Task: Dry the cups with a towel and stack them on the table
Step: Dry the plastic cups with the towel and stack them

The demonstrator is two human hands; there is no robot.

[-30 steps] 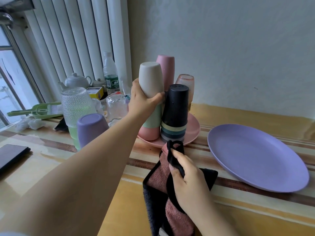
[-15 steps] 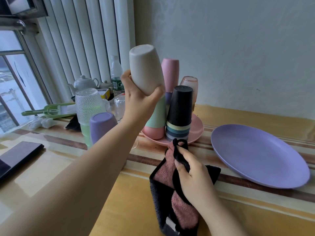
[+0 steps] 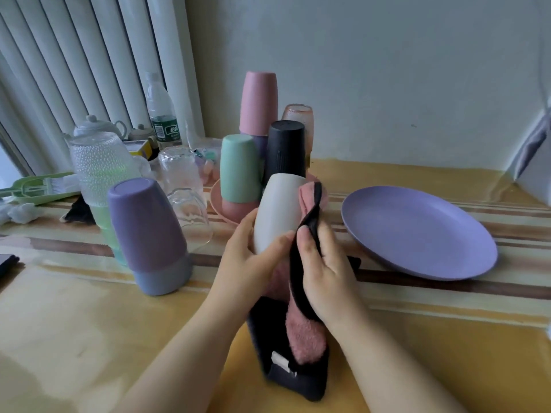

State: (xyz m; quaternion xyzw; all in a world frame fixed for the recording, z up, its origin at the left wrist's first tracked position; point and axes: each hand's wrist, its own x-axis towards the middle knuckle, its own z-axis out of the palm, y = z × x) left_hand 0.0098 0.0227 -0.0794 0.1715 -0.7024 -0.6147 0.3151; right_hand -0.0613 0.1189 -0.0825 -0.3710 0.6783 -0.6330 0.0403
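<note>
Left of the pink plate (image 3: 217,201), the lilac cup (image 3: 147,234) sits upside down over a grey-blue one on the tabletop (image 3: 89,323), a dried stack already begun, by the look of it; on the plate the mint cup (image 3: 240,168) is now bare on top, because the white cup (image 3: 280,213) has come off it and down in front of the plate; the left hand (image 3: 250,263) has its fingers wrapped round that cup's lower end, base tilted away; the right hand (image 3: 325,269) has lifted the pink-and-black towel (image 3: 304,332) off the tabletop, pinched, against the cup's right side; drying is starting, stacking comes next, I'd say; several cups wait.
</note>
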